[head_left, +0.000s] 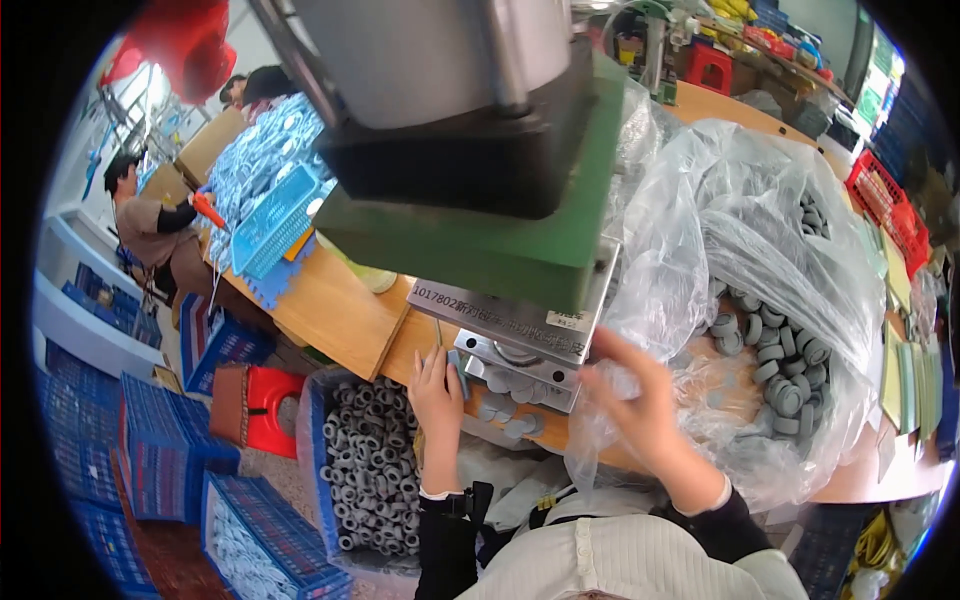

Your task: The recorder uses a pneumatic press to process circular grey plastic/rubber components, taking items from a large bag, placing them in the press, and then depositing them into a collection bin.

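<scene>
A press with a green head [470,240] stands before me over a metal die plate [510,318]. Below that plate is a lower metal block [520,368], with several flat grey discs [510,405] at its front edge. My left hand [436,395] lies at the table edge left of the block, fingers stretched out, next to a small blue-grey bar [458,375]. To the right of the die, my right hand [640,405] is slightly smeared by motion; its fingers are apart and nothing shows in them. Whether its fingertips touch the die or plastic, I cannot tell.
On the right, a clear plastic bag [680,220] holds round grey parts [790,375]. A lined bin of grey rings [370,470] stands below left, near a red stool [270,410] and stacked blue crates [165,450]. A person [155,220] works at the far left beside a blue basket [275,222].
</scene>
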Motion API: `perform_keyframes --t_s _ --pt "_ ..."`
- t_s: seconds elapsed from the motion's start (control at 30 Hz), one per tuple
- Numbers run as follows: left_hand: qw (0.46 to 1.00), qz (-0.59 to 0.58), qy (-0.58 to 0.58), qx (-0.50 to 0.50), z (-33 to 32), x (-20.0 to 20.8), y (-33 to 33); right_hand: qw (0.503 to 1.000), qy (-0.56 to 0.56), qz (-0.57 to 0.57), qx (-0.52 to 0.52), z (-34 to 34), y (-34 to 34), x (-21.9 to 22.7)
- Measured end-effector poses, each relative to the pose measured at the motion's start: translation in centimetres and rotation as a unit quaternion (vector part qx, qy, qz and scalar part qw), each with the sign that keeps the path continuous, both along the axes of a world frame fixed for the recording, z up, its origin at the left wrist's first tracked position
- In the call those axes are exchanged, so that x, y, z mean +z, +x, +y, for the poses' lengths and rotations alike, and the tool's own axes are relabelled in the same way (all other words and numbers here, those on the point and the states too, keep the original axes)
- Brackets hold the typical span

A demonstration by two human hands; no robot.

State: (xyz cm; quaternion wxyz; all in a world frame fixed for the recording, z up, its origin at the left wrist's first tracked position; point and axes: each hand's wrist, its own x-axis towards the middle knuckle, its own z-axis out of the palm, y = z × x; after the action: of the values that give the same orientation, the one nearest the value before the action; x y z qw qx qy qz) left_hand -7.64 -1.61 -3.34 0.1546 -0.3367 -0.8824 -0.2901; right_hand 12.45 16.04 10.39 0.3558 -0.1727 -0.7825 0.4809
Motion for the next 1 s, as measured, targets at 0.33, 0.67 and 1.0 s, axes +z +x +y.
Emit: perform_keyframes --t_s 0.33,0.67,1.0 --pt "0.975 0.026 0.217 -0.031 3.1 3.4 4.1 0.9 0.205 -0.318 -0.216 21.5 13.8 -13.5" --pt "0.93 -0.069 0.346 -0.107 9.7 11.3 7.3 0.877 0.262 -0.323 -0.241 21.1 11.7 -11.7" --pt "0.902 -0.071 0.394 0.16 -1.0 6.6 4.3 0.998 -0.036 -0.05 -0.031 10.6 10.6 -3.5"
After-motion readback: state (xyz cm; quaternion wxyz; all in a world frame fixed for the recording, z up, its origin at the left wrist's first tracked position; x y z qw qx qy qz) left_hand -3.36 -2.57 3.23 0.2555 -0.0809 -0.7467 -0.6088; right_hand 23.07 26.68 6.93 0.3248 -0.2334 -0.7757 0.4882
